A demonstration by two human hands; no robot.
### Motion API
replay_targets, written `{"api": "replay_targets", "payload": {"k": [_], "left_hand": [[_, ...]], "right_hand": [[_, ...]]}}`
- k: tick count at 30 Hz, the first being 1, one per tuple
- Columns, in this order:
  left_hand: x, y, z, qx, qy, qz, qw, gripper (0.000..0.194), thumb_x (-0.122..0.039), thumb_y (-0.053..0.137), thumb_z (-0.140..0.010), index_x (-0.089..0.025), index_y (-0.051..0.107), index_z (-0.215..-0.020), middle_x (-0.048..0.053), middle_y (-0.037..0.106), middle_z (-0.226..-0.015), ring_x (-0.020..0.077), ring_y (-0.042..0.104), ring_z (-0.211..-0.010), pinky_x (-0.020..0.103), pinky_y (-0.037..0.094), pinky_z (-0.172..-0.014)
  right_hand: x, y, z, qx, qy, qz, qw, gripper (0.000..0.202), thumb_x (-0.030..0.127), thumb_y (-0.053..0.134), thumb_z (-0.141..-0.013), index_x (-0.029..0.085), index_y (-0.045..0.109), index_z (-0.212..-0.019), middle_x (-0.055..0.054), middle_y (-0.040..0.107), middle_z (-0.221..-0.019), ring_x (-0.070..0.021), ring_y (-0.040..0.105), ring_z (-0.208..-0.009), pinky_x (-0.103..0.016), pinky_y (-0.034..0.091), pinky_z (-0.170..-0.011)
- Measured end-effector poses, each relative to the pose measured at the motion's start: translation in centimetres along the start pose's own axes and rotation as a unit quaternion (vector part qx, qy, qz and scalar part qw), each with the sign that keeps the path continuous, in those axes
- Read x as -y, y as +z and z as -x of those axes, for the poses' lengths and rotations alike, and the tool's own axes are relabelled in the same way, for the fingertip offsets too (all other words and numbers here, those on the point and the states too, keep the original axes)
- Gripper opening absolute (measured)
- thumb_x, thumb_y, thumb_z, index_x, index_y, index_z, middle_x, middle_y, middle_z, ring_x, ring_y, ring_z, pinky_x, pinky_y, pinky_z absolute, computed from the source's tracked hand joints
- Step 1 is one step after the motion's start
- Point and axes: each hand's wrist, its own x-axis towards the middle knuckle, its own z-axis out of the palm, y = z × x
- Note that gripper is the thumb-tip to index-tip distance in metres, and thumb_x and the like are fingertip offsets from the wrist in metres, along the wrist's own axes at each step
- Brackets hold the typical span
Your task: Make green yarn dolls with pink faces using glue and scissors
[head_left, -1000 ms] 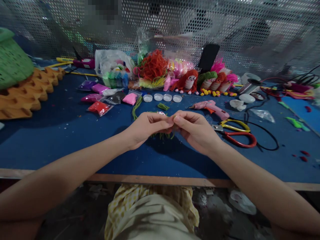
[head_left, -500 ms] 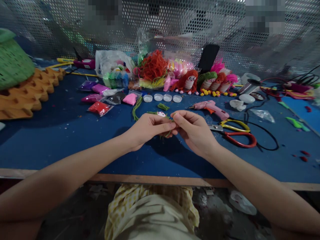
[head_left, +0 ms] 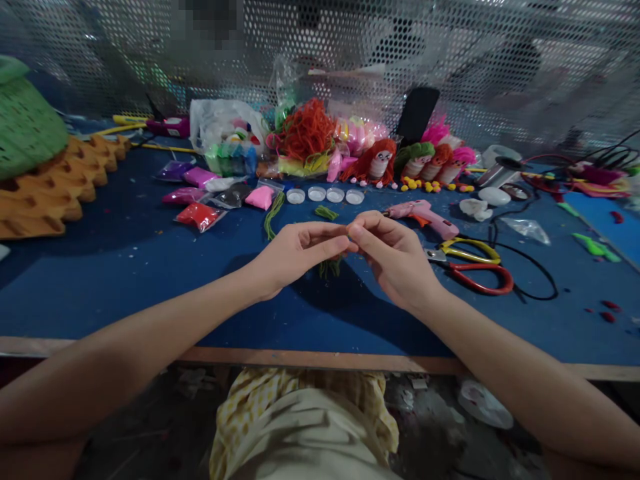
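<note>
My left hand is closed around a small green-yarn piece; its strands hang below the fingers, and the rest of it is hidden behind the hand. Fingertip to fingertip with it, my right hand pinches at the same spot; whatever lies between its thumb and finger is too small to make out. Just beyond the hands lie a short bundle of green yarn and a longer green yarn hank. A pink glue gun and scissors with yellow and red handles rest right of my right hand.
Several small clear round dishes stand in a row behind. Yarn-haired dolls, orange-red yarn and a white plastic bag line the back. Bagged clay is at left, beside an orange tray. A black cord loops at right.
Both hands have turned slightly and my right fingers have risen a little. The white spotted part seen above my left hand is now hidden, and green strands hang more visibly below.
</note>
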Motion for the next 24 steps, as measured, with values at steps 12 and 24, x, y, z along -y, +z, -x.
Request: {"api": "replay_targets", "payload": {"k": [12, 24], "left_hand": [[-0.6, -0.1, 0.0, -0.084, -0.051, -0.002, 0.995, 0.025, -0.035, 0.092, -0.064, -0.017, 0.077, -0.070, 0.000, 0.071, -0.068, 0.0125, 0.064, -0.068, 0.028, 0.053, -0.076], [-1.5, -2.1, -0.5, -0.139, 0.080, -0.381, 0.910, 0.015, -0.030, 0.065, -0.085, -0.017, 0.069, -0.079, 0.002, 0.070, -0.076, 0.0144, 0.059, -0.069, 0.028, 0.042, -0.069]], "right_hand": [[0.5, -1.8, -0.9, 0.074, -0.170, 0.244, 0.952, 0.009, 0.034, 0.076, -0.091, 0.029, 0.081, -0.098, -0.002, 0.078, -0.096, -0.0171, 0.067, -0.088, -0.035, 0.052, -0.081], [-0.6, -3.5, -2.3, 0.067, -0.309, 0.494, 0.810, 0.005, 0.028, 0.072, -0.093, 0.025, 0.076, -0.093, -0.004, 0.078, -0.093, -0.0221, 0.067, -0.088, -0.042, 0.050, -0.087]]}}
